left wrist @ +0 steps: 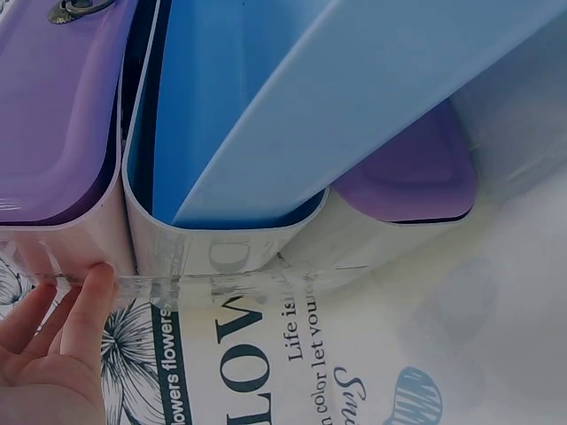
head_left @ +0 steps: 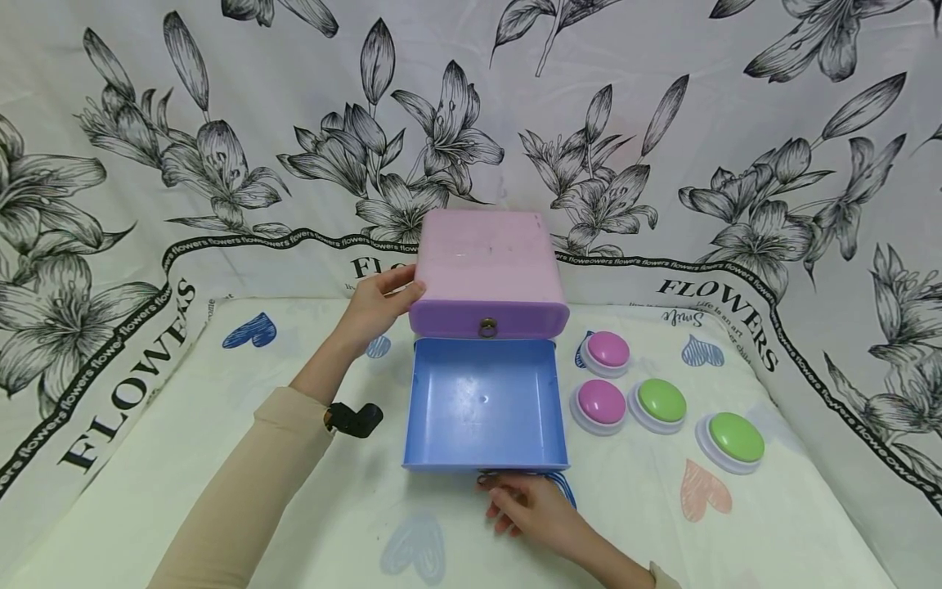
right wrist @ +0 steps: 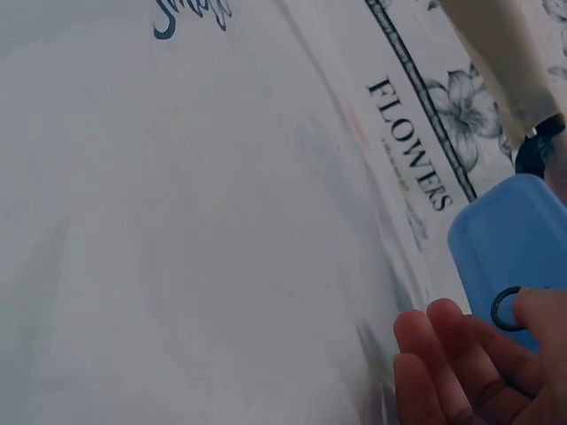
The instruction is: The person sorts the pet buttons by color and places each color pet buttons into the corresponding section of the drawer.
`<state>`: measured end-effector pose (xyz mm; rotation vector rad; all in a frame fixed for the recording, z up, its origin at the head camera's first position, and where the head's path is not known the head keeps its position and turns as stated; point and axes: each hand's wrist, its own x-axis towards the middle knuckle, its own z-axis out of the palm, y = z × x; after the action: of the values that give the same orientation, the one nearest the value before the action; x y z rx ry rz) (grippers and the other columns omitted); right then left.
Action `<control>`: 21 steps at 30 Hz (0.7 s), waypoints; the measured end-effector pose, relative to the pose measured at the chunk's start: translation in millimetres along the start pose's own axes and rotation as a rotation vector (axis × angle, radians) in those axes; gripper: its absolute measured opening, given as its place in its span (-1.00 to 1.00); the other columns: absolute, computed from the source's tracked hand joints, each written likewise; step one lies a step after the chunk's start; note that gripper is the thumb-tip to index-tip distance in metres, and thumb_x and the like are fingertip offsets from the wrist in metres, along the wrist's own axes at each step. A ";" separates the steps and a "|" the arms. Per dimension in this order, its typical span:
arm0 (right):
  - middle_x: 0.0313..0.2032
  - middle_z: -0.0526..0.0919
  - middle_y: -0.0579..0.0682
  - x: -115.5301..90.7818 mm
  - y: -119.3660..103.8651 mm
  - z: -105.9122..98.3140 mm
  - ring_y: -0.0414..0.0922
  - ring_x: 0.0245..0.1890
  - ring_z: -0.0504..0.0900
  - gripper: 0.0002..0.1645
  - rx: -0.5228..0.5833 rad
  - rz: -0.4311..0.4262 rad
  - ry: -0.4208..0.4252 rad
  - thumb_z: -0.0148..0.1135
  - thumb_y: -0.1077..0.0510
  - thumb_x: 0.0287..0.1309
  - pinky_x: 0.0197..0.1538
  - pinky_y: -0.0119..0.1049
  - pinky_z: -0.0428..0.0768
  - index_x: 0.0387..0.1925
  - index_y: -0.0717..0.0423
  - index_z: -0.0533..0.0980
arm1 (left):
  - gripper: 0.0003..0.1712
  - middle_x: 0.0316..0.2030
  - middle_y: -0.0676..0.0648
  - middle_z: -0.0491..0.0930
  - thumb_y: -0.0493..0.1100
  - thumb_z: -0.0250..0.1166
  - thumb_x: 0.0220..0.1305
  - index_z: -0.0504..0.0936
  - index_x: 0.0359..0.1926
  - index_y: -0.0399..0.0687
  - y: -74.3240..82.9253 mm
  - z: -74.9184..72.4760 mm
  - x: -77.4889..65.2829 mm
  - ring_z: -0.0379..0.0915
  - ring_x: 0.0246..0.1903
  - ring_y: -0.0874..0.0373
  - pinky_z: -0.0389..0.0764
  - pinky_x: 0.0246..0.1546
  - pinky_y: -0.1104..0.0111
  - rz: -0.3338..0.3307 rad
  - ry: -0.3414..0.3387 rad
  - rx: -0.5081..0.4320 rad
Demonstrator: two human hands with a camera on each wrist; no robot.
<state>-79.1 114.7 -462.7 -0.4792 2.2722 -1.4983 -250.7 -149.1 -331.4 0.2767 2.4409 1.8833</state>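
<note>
A small pink chest of drawers [head_left: 486, 254] stands at the back, with a purple top drawer [left wrist: 62, 124] closed. Below it a blue drawer [head_left: 484, 409] is pulled far out, its bare floor showing in the head view. Another purple drawer [left wrist: 412, 173] shows lower down in the left wrist view. My left hand [head_left: 379, 298] rests on the chest's left side, fingertips against the wall. At the blue drawer's front, my right hand [head_left: 533, 507] pinches the metal ring pull [right wrist: 507, 310] between thumb and index finger; the other fingers are loosely bent.
Right of the drawer lie two magenta domed buttons [head_left: 602, 402] and two green domed buttons [head_left: 736, 438] on white bases. A floral curtain [head_left: 471, 123] hangs close behind the chest. A pale cloth with printed hearts [head_left: 414, 548] covers the table.
</note>
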 end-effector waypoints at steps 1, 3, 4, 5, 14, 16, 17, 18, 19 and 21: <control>-0.43 0.67 -0.03 -1.5 0.6 -2.1 -0.22 -0.56 0.64 -0.69 -0.003 -0.004 0.000 0.03 0.06 0.30 -0.57 -0.35 0.62 -0.07 0.12 0.57 | -0.32 0.29 -0.09 0.27 0.03 0.20 0.24 0.26 0.33 -0.04 -0.1 0.1 0.0 0.36 0.17 0.03 0.51 0.08 0.29 -0.003 0.002 0.000; -0.43 0.67 -0.03 -4.5 2.6 -6.4 -0.24 -0.55 0.63 -0.69 -0.030 -0.031 0.004 0.04 0.06 0.29 -0.55 -0.37 0.62 -0.09 0.14 0.57 | -0.32 0.30 -0.09 0.26 0.04 0.20 0.25 0.24 0.34 -0.03 0.3 0.0 -0.6 0.35 0.18 0.03 0.50 0.09 0.28 -0.005 0.000 0.005; -0.44 0.67 -0.04 -5.9 4.4 -8.7 -0.26 -0.55 0.63 -0.70 -0.056 -0.053 0.010 0.05 0.06 0.29 -0.53 -0.39 0.62 -0.10 0.14 0.57 | -0.31 0.30 -0.09 0.25 0.04 0.19 0.25 0.24 0.34 -0.04 0.3 -0.1 -0.8 0.35 0.18 0.03 0.50 0.09 0.28 -0.006 -0.003 0.009; -0.44 0.67 -0.06 -7.4 6.4 -11.1 -0.28 -0.54 0.62 -0.70 -0.085 -0.073 0.021 0.06 0.06 0.28 -0.51 -0.41 0.61 -0.12 0.14 0.58 | -0.31 0.30 -0.09 0.25 0.03 0.19 0.25 0.23 0.34 -0.04 0.7 0.0 -0.9 0.34 0.18 0.02 0.49 0.09 0.27 -0.008 -0.006 0.010; -0.37 0.69 -0.18 -21.3 22.1 -35.8 -0.43 -0.47 0.56 -0.77 -0.277 -0.226 0.072 0.15 0.05 0.22 -0.41 -0.50 0.60 -0.21 0.05 0.63 | -0.34 0.31 -0.17 0.22 -0.07 0.15 0.30 0.19 0.35 -0.16 17.4 1.3 -9.2 0.31 0.20 -0.05 0.46 0.13 0.21 -0.020 -0.029 0.010; -0.34 0.69 -0.19 -24.1 22.8 -42.1 -0.43 -0.43 0.56 -0.78 -0.307 -0.243 0.070 0.15 0.06 0.21 -0.38 -0.49 0.61 -0.23 0.04 0.64 | -0.33 0.31 -0.17 0.22 -0.07 0.15 0.29 0.19 0.35 -0.17 17.6 1.3 -9.2 0.31 0.20 -0.05 0.46 0.13 0.21 -0.019 -0.026 0.011; -0.34 0.68 -0.20 -25.4 23.3 -45.3 -0.44 -0.41 0.55 -0.79 -0.327 -0.251 0.072 0.16 0.06 0.21 -0.37 -0.50 0.61 -0.24 0.03 0.64 | -0.33 0.31 -0.17 0.22 -0.06 0.16 0.29 0.19 0.35 -0.16 16.2 1.0 -8.4 0.31 0.20 -0.05 0.46 0.12 0.22 -0.017 -0.025 0.012; -0.34 0.68 -0.21 -26.7 23.8 -48.5 -0.44 -0.41 0.55 -0.81 -0.352 -0.261 0.077 0.17 0.07 0.20 -0.37 -0.50 0.61 -0.25 0.03 0.64 | -0.33 0.31 -0.16 0.23 -0.05 0.16 0.28 0.20 0.35 -0.15 13.8 0.7 -7.0 0.32 0.20 -0.04 0.47 0.12 0.23 -0.017 -0.021 0.012; -0.34 0.67 -0.22 -28.1 24.5 -51.8 -0.44 -0.40 0.54 -0.83 -0.371 -0.265 0.081 0.18 0.09 0.19 -0.37 -0.51 0.61 -0.25 0.02 0.64 | -0.32 0.31 -0.15 0.23 -0.04 0.17 0.28 0.21 0.35 -0.13 11.1 0.4 -5.4 0.32 0.20 -0.03 0.47 0.12 0.23 -0.015 -0.018 0.013; -0.33 0.67 -0.21 -30.5 26.3 -58.4 -0.44 -0.40 0.54 -0.85 -0.403 -0.262 0.088 0.20 0.12 0.17 -0.38 -0.51 0.61 -0.25 0.01 0.63 | -0.32 0.30 -0.12 0.25 -0.01 0.18 0.26 0.22 0.34 -0.09 5.5 -0.1 -2.2 0.33 0.19 0.00 0.48 0.11 0.25 -0.013 -0.011 0.009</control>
<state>-82.8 185.6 -462.1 -0.8687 2.6773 -1.1842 -247.9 -148.2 -326.2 0.2703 2.4383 1.8608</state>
